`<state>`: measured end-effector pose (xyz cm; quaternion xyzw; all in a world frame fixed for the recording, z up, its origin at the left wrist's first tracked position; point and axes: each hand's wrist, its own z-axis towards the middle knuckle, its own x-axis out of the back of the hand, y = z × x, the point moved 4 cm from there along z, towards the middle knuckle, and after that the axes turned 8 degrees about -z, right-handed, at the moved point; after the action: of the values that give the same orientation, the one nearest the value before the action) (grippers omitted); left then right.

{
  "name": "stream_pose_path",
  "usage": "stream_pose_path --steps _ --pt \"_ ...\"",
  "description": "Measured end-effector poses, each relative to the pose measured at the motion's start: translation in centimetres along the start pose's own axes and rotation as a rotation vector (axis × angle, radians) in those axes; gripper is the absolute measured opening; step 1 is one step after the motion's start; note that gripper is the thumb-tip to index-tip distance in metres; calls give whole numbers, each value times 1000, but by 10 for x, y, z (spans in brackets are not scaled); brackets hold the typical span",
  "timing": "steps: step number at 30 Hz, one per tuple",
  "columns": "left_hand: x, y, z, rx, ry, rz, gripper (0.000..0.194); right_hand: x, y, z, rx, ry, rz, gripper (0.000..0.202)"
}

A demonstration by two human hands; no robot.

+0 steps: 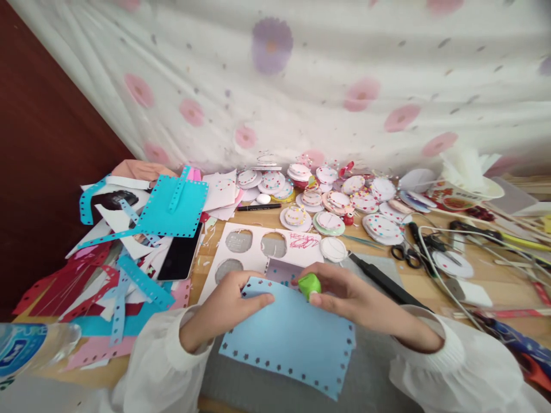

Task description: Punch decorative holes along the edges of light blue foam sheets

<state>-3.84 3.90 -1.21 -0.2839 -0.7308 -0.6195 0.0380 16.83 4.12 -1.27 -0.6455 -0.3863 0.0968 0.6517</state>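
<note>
My left hand [232, 307] pinches the upper left edge of a light blue paper sheet [288, 338], thumb on top and fingers beneath. Small flower-shaped holes run along the sheet's lower, right and top left edges. At the sheet's top edge, my right hand [340, 292] grips a green craft punch [309, 285] between thumb and fingers. Behind the sheet lies a small open box [286, 268] with tiny blue bits in it. White card [224, 241] with round cut-outs lies beyond, and a grey mat [253, 390] is under the sheet.
Punched blue sheets [172, 201] and paper strips are heaped at left, by a phone [181, 252] and a water bottle [34, 350]. Several paper discs with beads [297, 218] line the back. Scissors [407, 256], a black cutter [383, 281] and a white cable [430, 269] lie at right.
</note>
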Motion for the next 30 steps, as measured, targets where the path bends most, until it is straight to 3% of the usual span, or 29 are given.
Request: stream_pose_path --steps 5,7,12,14,16,19,23,26,30 --pt "3 -12 -7 60 70 -75 27 -4 -1 -13 1 -20 -142 27" --pt "0 -14 -9 19 77 -75 29 -6 -1 -16 -2 -1 -178 25" --pt "-1 15 -24 -357 279 46 33 -10 -13 -18 5 56 -372 27" --pt "-8 30 -31 -453 230 86 31 -15 -23 -21 32 48 -431 28" --pt "-21 38 -34 -432 79 53 31 -23 -32 -24 79 34 -443 29" --pt "-40 38 -35 -287 -74 -68 35 -35 -38 -29 122 31 -403 29" --pt "-53 30 -32 -128 -141 -295 32 -39 -31 -36 102 83 -321 43" --pt "-53 28 -31 -118 -178 -432 26 -37 -23 -41 118 107 -231 54" --pt "-40 27 -27 -145 -109 -504 20 -29 -15 -48 95 139 -84 34"
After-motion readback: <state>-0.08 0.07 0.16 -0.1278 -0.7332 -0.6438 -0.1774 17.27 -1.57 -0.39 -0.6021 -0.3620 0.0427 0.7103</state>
